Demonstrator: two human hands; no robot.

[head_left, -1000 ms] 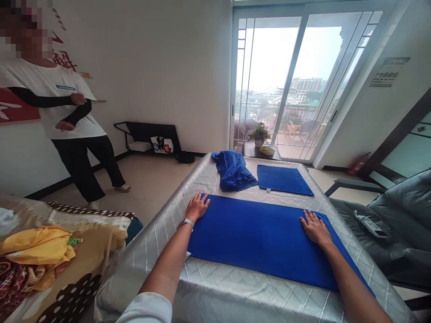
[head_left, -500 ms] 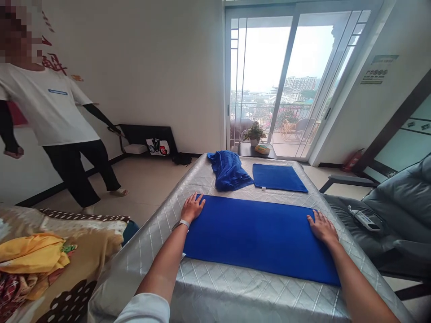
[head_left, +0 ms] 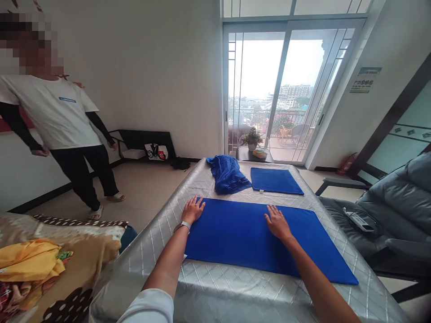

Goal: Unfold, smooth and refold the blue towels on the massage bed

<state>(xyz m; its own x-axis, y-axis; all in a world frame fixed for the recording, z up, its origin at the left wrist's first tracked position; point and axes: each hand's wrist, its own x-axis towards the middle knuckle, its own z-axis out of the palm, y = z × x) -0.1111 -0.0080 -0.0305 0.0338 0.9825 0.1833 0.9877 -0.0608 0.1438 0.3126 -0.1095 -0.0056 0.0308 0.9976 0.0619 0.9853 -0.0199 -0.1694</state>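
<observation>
Large blue towel [head_left: 249, 237] lies spread flat, long side left to right, on the near part of the silver quilted table cover [head_left: 208, 291].

Left hand [head_left: 192, 210]: palm down on the towel's far left corner, fingers straight and slightly spread, gripping nothing. Pale wristband [head_left: 184, 224] on that wrist.

Right hand [head_left: 278, 223]: palm down near the middle of the towel by its far edge, fingers spread flat, nothing clamped. The towel's right half lies uncovered beyond it.

Farther along the table: a crumpled blue towel [head_left: 227, 174], and just right of it a small folded blue towel [head_left: 274, 180], lying flat. Both are apart from the large one.

Surroundings: grey armchair [head_left: 400, 197] right of the table with a remote [head_left: 357, 218] on it. Another person [head_left: 63, 121] stands at left, well apart. Yellow cloth [head_left: 30, 262] at lower left. A pot [head_left: 252, 146] behind the table holds a green plant.
</observation>
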